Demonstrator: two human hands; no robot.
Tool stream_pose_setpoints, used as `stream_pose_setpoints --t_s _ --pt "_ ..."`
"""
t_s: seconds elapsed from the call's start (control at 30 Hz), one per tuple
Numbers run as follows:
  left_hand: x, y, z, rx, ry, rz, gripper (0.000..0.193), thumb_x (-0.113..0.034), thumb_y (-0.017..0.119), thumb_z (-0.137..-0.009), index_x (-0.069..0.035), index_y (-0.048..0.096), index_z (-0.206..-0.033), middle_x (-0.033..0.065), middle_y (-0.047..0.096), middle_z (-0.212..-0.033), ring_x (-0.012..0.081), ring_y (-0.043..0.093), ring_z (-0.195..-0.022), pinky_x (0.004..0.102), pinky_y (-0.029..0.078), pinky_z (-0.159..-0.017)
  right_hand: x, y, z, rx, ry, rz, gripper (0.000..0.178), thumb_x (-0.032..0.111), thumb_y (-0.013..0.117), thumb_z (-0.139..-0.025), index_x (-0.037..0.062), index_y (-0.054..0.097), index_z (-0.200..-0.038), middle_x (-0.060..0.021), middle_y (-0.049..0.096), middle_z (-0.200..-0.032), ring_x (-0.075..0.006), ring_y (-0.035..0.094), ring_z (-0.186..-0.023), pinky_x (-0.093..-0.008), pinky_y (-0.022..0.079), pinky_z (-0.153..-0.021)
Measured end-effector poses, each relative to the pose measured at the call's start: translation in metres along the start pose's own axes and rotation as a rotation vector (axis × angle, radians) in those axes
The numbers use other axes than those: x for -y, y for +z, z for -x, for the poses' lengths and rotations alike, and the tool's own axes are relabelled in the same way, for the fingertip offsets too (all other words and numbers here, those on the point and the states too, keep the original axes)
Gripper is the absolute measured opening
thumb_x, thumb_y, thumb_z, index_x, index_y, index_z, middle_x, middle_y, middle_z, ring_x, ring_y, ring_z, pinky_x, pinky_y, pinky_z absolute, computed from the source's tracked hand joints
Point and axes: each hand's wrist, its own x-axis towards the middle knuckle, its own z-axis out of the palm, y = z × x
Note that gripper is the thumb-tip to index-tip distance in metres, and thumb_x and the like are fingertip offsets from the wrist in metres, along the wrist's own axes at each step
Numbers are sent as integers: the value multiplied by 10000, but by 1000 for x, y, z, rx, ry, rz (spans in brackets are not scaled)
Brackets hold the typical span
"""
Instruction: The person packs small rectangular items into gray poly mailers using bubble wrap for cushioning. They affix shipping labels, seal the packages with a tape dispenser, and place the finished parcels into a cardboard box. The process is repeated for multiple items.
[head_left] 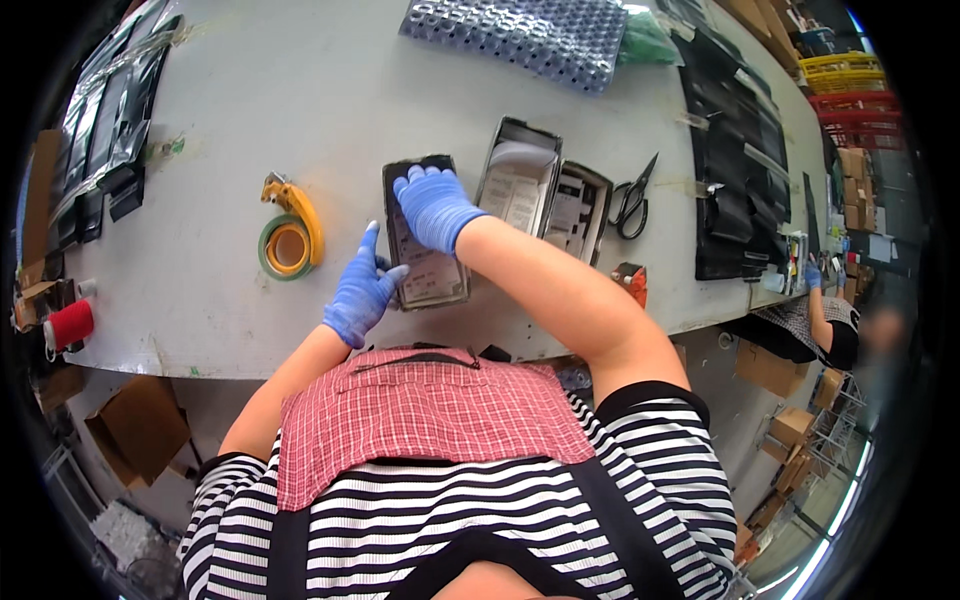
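Observation:
Before me on the table lies a narrow open box with dark walls and pale printed labels or cards inside. My right hand, in a blue glove, rests over its far part, fingers stretched toward the dark far end. What lies beneath that palm is hidden. At the box's left side is my left hand, also blue-gloved, with index finger and thumb apart; the thumb reaches the box's edge. Right of this box stand a second open box with white paper in it and a third box holding dark and pale pieces.
A yellow tape dispenser sits left; black-handled scissors and an orange tool lie right. Bubbled plastic sheeting is at the back. Black plastic bags cover the right side, red thread the left edge. Another person works far right.

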Motion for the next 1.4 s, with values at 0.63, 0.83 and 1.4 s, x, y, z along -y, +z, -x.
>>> stream_pose_setpoints --t_s 0.63,0.83,1.4 --pt "13 2 -4 -59 103 -58 853 -174 717 -886 -67 193 -1550 139 622 -930 174 612 -704 307 542 -628 1 3 -1 36 -67 32 308 157 651 -810 143 673 -1117 -163 593 -1191 -329 561 -1135 -446 465 -920" --pt "5 5 -3 -17 5 107 871 -104 708 -885 -86 161 -1563 70 562 -865 128 557 -680 293 525 -612 1 2 -2 72 -84 8 315 144 679 -792 97 658 -1102 -164 630 -1107 -326 630 -1035 -427 499 -871" --pt "12 1 -4 4 35 50 848 -178 698 -901 -62 173 -1556 83 591 -795 141 586 -654 307 521 -595 0 9 -4 103 -74 -103 274 164 696 -771 43 680 -1016 -203 659 -1080 -359 661 -1008 -456 538 -848"
